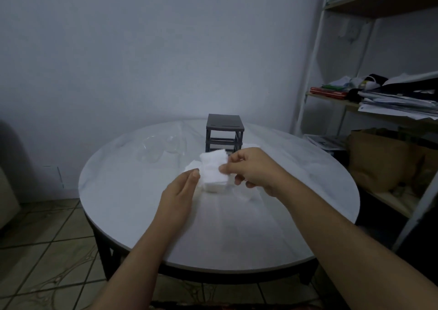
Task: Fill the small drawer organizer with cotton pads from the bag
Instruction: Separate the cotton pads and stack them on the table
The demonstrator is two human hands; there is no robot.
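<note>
A stack of white cotton pads (213,169) is held above the middle of the round table (142,214). My right hand (253,171) pinches the stack's right side with thumb and fingers. My left hand (180,196) lies against the stack's left side with its fingers fairly straight. Behind the pads stands the small dark grey drawer organizer (225,131), its frame slots looking open. A clear plastic bag (158,149) lies crumpled on the table to the organizer's left. More white pads (244,194) lie on the table under my right hand.
A white metal shelf unit (379,96) with papers and a brown bag (384,162) stands to the right of the table. The wall is close behind the table. Tiled floor shows at the lower left.
</note>
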